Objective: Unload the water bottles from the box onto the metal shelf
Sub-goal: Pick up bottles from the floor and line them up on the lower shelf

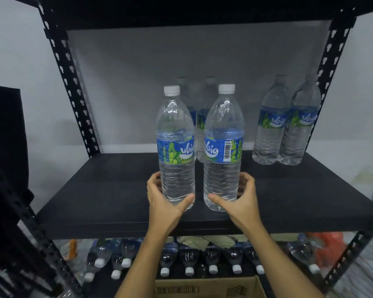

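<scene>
Left hand [166,204] wraps left clear blue-labelled plastic bottle [176,147] low; right hand [240,200], right bottle [223,147]. Low grips steady both upright, black metal shelf [95,190] 6 o'clock.

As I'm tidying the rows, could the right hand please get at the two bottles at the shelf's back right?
Probably not yet: the right hand grips a front bottle; otherwise bare shelf lies open towards that pair.

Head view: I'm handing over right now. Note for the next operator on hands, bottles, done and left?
Left hand grips the left bottle; right hand grips the right bottle, both upright at the front of the metal shelf.
Done: four more stand further back, a centre pair and a right pair.
Left: release these two, then check the box; its contents are out of view.
</scene>
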### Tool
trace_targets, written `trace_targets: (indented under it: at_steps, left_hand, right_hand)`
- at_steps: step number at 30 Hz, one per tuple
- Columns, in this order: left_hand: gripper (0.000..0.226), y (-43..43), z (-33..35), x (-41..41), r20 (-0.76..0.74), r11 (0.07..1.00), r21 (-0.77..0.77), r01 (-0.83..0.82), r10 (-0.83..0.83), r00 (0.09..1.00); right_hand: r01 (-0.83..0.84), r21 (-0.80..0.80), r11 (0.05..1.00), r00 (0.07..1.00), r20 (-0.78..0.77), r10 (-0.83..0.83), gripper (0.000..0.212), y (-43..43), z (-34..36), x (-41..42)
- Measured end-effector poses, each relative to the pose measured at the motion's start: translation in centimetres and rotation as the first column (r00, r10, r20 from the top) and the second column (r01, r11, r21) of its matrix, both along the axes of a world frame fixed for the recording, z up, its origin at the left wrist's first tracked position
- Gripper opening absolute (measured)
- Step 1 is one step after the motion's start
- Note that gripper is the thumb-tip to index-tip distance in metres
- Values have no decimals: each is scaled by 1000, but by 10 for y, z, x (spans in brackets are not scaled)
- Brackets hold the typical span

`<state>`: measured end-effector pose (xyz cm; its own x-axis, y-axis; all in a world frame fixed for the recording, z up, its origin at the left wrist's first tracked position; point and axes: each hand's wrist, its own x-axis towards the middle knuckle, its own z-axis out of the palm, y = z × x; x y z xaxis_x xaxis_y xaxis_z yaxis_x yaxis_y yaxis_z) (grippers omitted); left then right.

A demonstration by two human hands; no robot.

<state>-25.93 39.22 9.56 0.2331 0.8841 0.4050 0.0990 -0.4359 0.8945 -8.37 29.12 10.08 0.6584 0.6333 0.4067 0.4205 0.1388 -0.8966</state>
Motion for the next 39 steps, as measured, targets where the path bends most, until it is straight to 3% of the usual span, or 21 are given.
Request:
trace_targets:
  at_steps: [8,13,19,25,39]
  left_hand:
    - [95,0,2,-6,18,1000,-3,15,-15,1000]
    - [92,7,5,-14,82,983,-81,165,-159,984]
    - [107,8,2,-12,50,985,-96,141,-137,989]
    - [86,8,3,-10,21,989,-101,113,-111,994]
    - [72,15,5,-19,71,950,-200,239,-229,971]
  right_hand:
    - [25,-17,1000,1000,10,-25,91,2,-2,-1]
    - [37,-25,999,999,23,-36,92,1,-3,-2]
    - [42,-35,999,998,39,-40,95,1,-5,0]
    - [38,-36,999,998,48,-36,93,1,-6,0]
    - [38,-35,999,999,39,-37,90,1,-7,1]
